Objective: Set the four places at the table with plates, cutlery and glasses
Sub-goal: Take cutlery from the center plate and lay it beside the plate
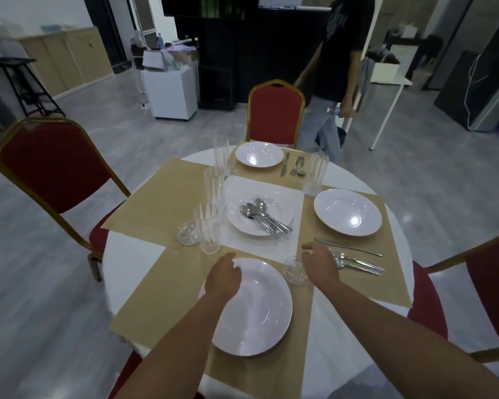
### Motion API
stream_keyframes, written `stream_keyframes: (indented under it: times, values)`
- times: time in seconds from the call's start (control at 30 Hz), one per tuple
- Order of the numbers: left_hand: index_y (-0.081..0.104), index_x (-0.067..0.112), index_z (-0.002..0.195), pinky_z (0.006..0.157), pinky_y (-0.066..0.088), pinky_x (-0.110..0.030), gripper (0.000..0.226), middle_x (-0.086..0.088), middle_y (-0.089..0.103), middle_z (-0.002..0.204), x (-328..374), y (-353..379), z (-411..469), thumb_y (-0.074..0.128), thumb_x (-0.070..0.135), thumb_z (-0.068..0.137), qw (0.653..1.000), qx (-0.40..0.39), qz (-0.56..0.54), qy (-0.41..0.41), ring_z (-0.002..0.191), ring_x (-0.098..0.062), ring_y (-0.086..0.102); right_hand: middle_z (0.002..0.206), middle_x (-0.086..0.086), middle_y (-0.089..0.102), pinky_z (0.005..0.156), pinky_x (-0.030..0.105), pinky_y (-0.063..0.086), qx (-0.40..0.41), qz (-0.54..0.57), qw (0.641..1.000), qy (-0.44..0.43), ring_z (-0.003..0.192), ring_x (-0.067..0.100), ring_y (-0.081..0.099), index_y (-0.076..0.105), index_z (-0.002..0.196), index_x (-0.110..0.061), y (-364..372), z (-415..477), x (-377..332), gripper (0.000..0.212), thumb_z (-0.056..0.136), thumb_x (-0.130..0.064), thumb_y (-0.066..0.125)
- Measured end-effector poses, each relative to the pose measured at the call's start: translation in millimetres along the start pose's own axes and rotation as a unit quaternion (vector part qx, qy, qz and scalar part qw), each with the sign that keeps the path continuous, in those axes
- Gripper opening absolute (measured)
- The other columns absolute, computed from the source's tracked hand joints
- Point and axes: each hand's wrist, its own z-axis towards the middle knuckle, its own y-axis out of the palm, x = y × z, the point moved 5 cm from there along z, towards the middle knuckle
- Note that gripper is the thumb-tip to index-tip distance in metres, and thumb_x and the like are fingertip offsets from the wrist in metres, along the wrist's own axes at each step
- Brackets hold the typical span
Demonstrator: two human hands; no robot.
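A white plate lies on the near tan placemat. My left hand rests over its far left rim, fingers curled, holding nothing. My right hand hovers open beside a low glass lying by the plate. A knife and forks lie just right of that hand, near the right plate. The centre plate holds several spoons. The far plate has cutlery beside it. Tall glasses stand left of centre, another at the right.
Round white table with a bare tan placemat on the left. A small glass lies on it. Red chairs stand at left, far and right. A person walks behind the far chair.
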Motion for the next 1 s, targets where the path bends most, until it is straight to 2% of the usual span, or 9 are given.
stream_keyframes:
  times: [0.17, 0.3, 0.4, 0.5, 0.67, 0.77, 0.87, 0.93, 1.0]
  values:
    - [0.051, 0.02, 0.133, 0.098, 0.046, -0.036, 0.039, -0.003, 0.06, 0.123, 26, 17, 42, 0.05, 0.022, 0.094, 1.0, -0.011, -0.006, -0.014, 0.114, -0.021, 0.057, 0.114, 0.005, 0.066, 0.088, 0.03, 0.046, -0.036, -0.032, 0.999, -0.025, 0.105, 0.023, 0.06, 0.069, 0.11, -0.012, 4, 63, -15, 0.026, 0.091, -0.011, 0.05]
    - [0.056, 0.019, 0.129, 0.099, 0.044, -0.032, 0.036, -0.002, 0.059, 0.128, 51, 30, 84, 0.049, 0.027, 0.094, 0.999, -0.003, 0.041, -0.005, 0.118, -0.02, 0.055, 0.099, 0.0, 0.066, 0.082, 0.029, 0.046, -0.089, -0.064, 0.993, -0.038, 0.098, 0.021, 0.061, 0.07, 0.096, -0.016, 15, 113, -22, 0.022, 0.091, -0.012, 0.048]
    - [0.058, 0.018, 0.127, 0.101, 0.044, -0.035, 0.036, -0.004, 0.059, 0.128, 63, 42, 116, 0.049, 0.03, 0.095, 0.998, -0.013, 0.059, -0.029, 0.119, -0.022, 0.055, 0.108, 0.001, 0.069, 0.086, 0.03, 0.048, -0.124, -0.081, 0.988, -0.036, 0.103, 0.021, 0.062, 0.071, 0.104, -0.011, 26, 149, -24, 0.028, 0.09, -0.01, 0.047]
    - [0.061, 0.016, 0.121, 0.098, 0.045, -0.036, 0.035, -0.004, 0.062, 0.124, 66, 53, 141, 0.046, 0.035, 0.096, 0.994, -0.013, 0.093, -0.057, 0.117, -0.023, 0.056, 0.11, -0.001, 0.07, 0.082, 0.027, 0.045, -0.157, -0.114, 0.98, -0.043, 0.104, 0.019, 0.062, 0.069, 0.105, -0.015, 39, 177, -22, 0.027, 0.09, -0.013, 0.047]
    - [0.062, 0.012, 0.088, 0.076, 0.045, -0.03, 0.03, -0.008, 0.067, 0.101, 68, 60, 170, 0.046, 0.037, 0.093, 0.987, 0.006, 0.094, -0.134, 0.09, -0.024, 0.061, 0.101, -0.003, 0.072, 0.081, 0.028, 0.047, -0.209, -0.16, 0.963, -0.055, 0.099, 0.019, 0.063, 0.066, 0.102, -0.024, 64, 197, -26, 0.022, 0.086, -0.024, 0.052]
    - [0.065, 0.01, 0.093, 0.077, 0.048, -0.031, 0.033, -0.008, 0.067, 0.099, 70, 65, 185, 0.051, 0.039, 0.089, 0.982, -0.002, 0.082, -0.171, 0.093, -0.027, 0.064, 0.096, -0.006, 0.071, 0.074, 0.028, 0.047, -0.227, -0.169, 0.958, -0.054, 0.089, 0.016, 0.065, 0.062, 0.103, -0.029, 74, 201, -27, 0.021, 0.084, -0.036, 0.056]
    - [0.061, 0.012, 0.091, 0.075, 0.047, -0.03, 0.027, -0.008, 0.067, 0.098, 70, 74, 196, 0.057, 0.038, 0.085, 0.981, -0.012, 0.07, -0.183, 0.093, -0.027, 0.064, 0.091, -0.009, 0.069, 0.064, 0.026, 0.04, -0.241, -0.187, 0.95, -0.065, 0.081, 0.013, 0.062, 0.059, 0.102, -0.029, 80, 203, -26, 0.024, 0.081, -0.04, 0.06]
    - [0.061, 0.014, 0.091, 0.075, 0.047, -0.03, 0.022, -0.006, 0.066, 0.095, 69, 77, 202, 0.059, 0.034, 0.084, 0.98, -0.01, 0.067, -0.186, 0.093, -0.027, 0.064, 0.094, -0.009, 0.068, 0.064, 0.027, 0.038, -0.242, -0.2, 0.946, -0.074, 0.08, 0.013, 0.058, 0.059, 0.1, -0.028, 82, 205, -27, 0.023, 0.082, -0.041, 0.061]
    - [0.059, 0.014, 0.083, 0.069, 0.045, -0.028, 0.018, -0.004, 0.063, 0.085, 67, 78, 206, 0.061, 0.032, 0.082, 0.979, -0.008, 0.049, -0.197, 0.085, -0.026, 0.063, 0.094, -0.008, 0.066, 0.063, 0.027, 0.039, -0.237, -0.207, 0.946, -0.079, 0.08, 0.013, 0.057, 0.061, 0.095, -0.027, 83, 208, -29, 0.019, 0.082, -0.04, 0.061]
